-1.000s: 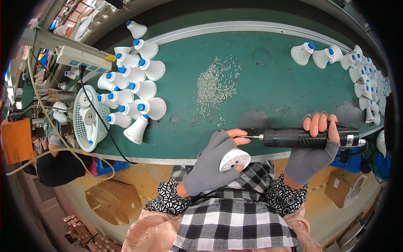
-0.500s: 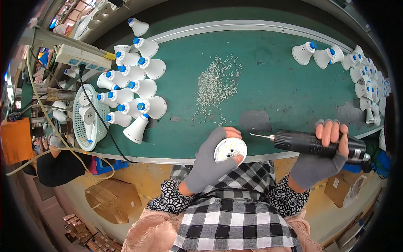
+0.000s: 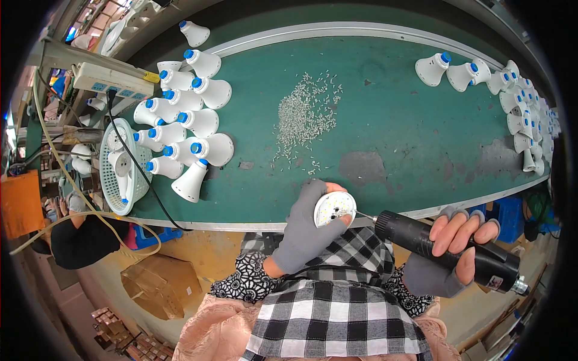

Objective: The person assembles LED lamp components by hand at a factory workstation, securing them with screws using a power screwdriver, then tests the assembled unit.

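In the head view my left hand (image 3: pixel 310 225), in a grey fingerless glove, grips an LED bulb (image 3: pixel 335 209) with its round white LED board turned up toward me. The bulb's body is hidden behind the board and my fingers. My right hand (image 3: pixel 448 246), gloved alike, is wrapped round a black electric screwdriver (image 3: pixel 421 238). Its thin bit points left and its tip lies at the right edge of the board; whether it touches a screw I cannot make out. Beyond my hands a heap of small screws (image 3: pixel 301 114) is spread on the green tabletop (image 3: pixel 391 120).
Several white bulb housings (image 3: pixel 212 149) with blue caps lie at the left, and more housings (image 3: pixel 521 120) crowd the right end. A pale basket (image 3: pixel 111 180) holds bulb parts. A black cable (image 3: pixel 135 159) runs down from a power strip (image 3: pixel 114 82). Another person (image 3: pixel 87 237) is at far left.
My right hand has brought the screwdriver left and down, tilting it so the bit reaches the board. My left hand has turned the bulb slightly and shifted a little right. The view has shifted slightly.
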Demonstrator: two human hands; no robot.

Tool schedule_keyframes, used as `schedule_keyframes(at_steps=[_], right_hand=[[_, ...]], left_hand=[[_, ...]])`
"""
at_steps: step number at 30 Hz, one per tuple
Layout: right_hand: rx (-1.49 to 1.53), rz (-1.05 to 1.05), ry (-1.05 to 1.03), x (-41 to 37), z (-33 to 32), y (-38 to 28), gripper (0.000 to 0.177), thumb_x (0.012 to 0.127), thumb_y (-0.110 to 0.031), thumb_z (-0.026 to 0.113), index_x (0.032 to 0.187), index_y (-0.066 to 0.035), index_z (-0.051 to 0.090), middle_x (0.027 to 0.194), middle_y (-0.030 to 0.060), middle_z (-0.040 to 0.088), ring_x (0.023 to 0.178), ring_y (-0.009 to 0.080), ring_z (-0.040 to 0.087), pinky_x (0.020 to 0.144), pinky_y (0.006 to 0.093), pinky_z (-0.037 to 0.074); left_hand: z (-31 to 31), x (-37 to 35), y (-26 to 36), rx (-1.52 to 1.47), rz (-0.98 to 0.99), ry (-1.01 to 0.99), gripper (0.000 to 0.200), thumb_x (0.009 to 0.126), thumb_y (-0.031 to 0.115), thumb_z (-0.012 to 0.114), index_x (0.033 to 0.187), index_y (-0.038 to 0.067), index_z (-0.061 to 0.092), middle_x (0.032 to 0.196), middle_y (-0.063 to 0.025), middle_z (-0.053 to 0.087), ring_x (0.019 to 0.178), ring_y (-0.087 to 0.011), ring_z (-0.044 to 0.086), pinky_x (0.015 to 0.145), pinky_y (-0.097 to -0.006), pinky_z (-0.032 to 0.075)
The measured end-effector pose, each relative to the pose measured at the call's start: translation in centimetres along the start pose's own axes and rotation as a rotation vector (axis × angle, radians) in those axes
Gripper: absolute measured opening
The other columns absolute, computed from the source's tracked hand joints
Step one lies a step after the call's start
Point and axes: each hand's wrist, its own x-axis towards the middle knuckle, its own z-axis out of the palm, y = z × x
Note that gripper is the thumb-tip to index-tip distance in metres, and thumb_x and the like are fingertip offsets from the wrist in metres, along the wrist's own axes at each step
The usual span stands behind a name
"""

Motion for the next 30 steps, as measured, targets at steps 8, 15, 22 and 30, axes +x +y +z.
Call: schedule_keyframes(at_steps=[8, 15, 22, 30], right_hand=[[0.019, 0.014, -0.025, -0.6, 0.0, 0.5, 0.036, 0.084, -0.006, 0.067, 0.106, -0.011, 0.039, 0.078, 0.0064, 0.051, 0.064, 0.0211, 0.056, 0.067, 0.0408, 0.045], [-0.057, 0.029, -0.039, -0.8, 0.5, 0.3, 0.038, 0.084, -0.010, 0.071, 0.102, -0.012, 0.037, 0.079, 0.0059, 0.051, 0.064, 0.0206, 0.057, 0.068, 0.0408, 0.046], [-0.103, 0.067, -0.038, -1.1, 1.1, -0.2, 0.042, 0.083, -0.014, 0.075, 0.099, -0.014, 0.036, 0.079, 0.0048, 0.051, 0.065, 0.0208, 0.057, 0.069, 0.0397, 0.046], [-0.122, 0.082, -0.254, -0.8, 0.7, 0.0, 0.039, 0.081, -0.008, 0.072, 0.096, -0.012, 0.036, 0.075, 0.0048, 0.054, 0.062, 0.0206, 0.059, 0.070, 0.0402, 0.048]], left_hand=[[0.1, 0.0, -0.1, 0.071, 0.052, 0.023, 0.034, 0.075, 0.014, 0.073, 0.106, 0.006, 0.059, 0.098, -0.0054, 0.060, 0.089, -0.0133, 0.059, 0.078, -0.0279, 0.049], [0.2, 0.0, 0.2, 0.054, 0.031, 0.016, 0.034, 0.074, 0.013, 0.073, 0.105, 0.007, 0.059, 0.100, -0.0074, 0.056, 0.091, -0.0182, 0.058, 0.081, -0.0309, 0.047], [0.2, 0.0, -0.3, -0.008, 0.038, 0.014, 0.035, 0.074, 0.014, 0.073, 0.105, 0.006, 0.059, 0.098, -0.0071, 0.055, 0.090, -0.0173, 0.057, 0.081, -0.0301, 0.047], [-0.1, 0.1, -0.2, 0.000, 0.039, -0.024, 0.035, 0.074, 0.013, 0.073, 0.106, 0.007, 0.059, 0.098, -0.0062, 0.056, 0.088, -0.0145, 0.058, 0.078, -0.0289, 0.048]])
